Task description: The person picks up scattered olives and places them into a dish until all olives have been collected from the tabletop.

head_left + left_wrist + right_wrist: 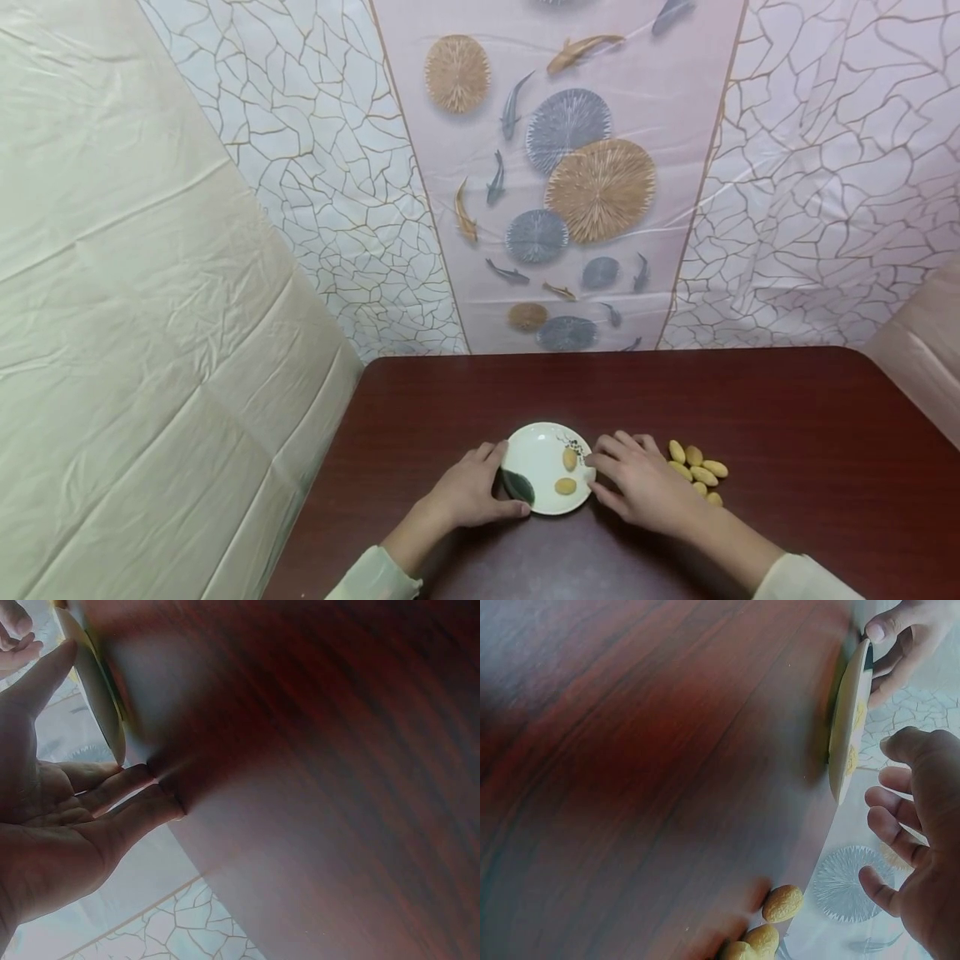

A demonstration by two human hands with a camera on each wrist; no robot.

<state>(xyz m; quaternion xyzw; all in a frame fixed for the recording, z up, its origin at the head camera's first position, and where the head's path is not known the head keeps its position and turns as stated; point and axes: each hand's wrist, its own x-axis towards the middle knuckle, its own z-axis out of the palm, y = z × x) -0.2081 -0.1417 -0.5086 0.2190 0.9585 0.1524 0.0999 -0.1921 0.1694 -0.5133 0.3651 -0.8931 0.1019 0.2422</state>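
Note:
A small white plate (534, 457) with a dark green leaf mark and a dark printed sprig lies on the table. On it are two yellow-brown, nut-like ovals, one (570, 459) near the sprig and the other (566, 486) closer to the front. My left hand (472, 490) holds the plate's left side, thumb at the front rim and fingers round the back. Beside the right rim hovers my right hand (641, 485), its fingers spread and slightly bent; in the right wrist view it holds nothing. Several more wrinkled ovals (783, 903) lie in a group right of that hand.
The dark red-brown wooden table (465, 392) has rounded far corners. Behind it hangs a patterned cloth (487, 250) with fish and round lily-pad shapes. A pale quilted cloth (150, 333) stands along the left side.

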